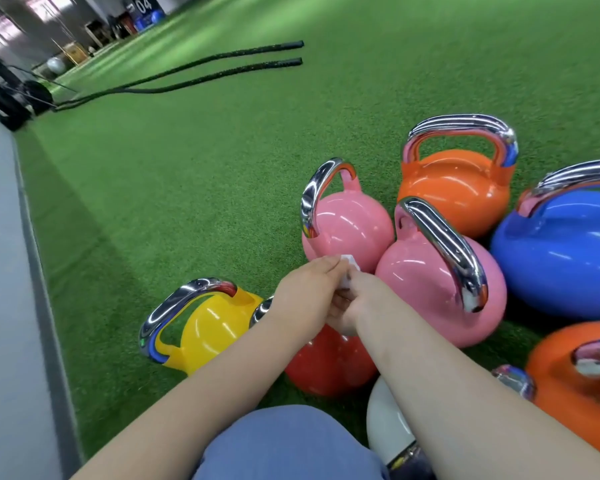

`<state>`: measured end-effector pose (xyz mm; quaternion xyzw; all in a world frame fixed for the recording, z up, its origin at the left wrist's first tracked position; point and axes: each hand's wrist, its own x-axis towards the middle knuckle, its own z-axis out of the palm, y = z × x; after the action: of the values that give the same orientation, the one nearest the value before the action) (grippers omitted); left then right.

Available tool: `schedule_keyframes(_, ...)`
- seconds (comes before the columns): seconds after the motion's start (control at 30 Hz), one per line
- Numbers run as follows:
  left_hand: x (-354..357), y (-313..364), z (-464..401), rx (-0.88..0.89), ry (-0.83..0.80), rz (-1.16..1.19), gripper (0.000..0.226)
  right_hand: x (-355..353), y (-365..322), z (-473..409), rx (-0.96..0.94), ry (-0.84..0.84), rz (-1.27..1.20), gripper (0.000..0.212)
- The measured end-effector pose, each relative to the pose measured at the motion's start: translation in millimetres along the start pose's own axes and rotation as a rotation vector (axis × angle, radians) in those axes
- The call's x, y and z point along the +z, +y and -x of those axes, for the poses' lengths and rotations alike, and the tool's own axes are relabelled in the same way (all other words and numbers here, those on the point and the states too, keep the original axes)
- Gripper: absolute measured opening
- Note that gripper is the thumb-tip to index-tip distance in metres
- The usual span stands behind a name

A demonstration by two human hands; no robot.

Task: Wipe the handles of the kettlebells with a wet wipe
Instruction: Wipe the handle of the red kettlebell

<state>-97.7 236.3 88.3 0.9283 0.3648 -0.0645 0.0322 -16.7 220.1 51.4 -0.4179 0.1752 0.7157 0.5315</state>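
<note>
Green turf is spread across the whole floor, with a grey kerb run down its left edge. On the turf, a cluster of kettlebells is gathered at the right. The blue kettlebell is seen lying far right, tilted, its chrome handle cut off by the frame edge. Behind it an orange kettlebell is stood upright. A second orange one is caught at the lower right corner. Two pink kettlebells are set touching in the middle: the nearer pink kettlebell and the farther pink kettlebell. A yellow kettlebell is tipped over at the left, and a red kettlebell is partly hidden under the forearms. A white ball-shaped weight is glimpsed beneath the right arm. Two black ropes are laid out well away up the turf.

And here, above the red kettlebell, the two hands are brought together. The wet wipe is pinched between them: the left hand is curled over it from the left, the right hand is closed on its lower part. No handle is touched by the wipe.
</note>
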Motion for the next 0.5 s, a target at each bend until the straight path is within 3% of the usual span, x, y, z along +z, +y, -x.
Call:
schedule_keyframes(0.1, 10.2, -10.5, 11.6, -0.009, 0.075, 0.084, 0.053, -0.8, 10.3, -0.5, 0.011, -0.003, 0.008, 0.040)
schedule_keyframes(0.23, 21.0, -19.4, 22.5, 0.000, 0.152, 0.097, 0.059, -1.0, 5.1, 11.0, 0.033, 0.004, 0.015, 0.046)
schedule_keyframes(0.33, 26.7, -23.2, 23.9, 0.049, 0.203, 0.011, 0.043, -5.4, -3.4, 11.1, 0.098, 0.030, 0.045, 0.049)
schedule_keyframes(0.5, 25.9, -28.4, 24.8, 0.134, 0.281, -0.088, 0.038, -16.3, -24.9, 12.9, 0.079, 0.006, 0.602, 0.052)
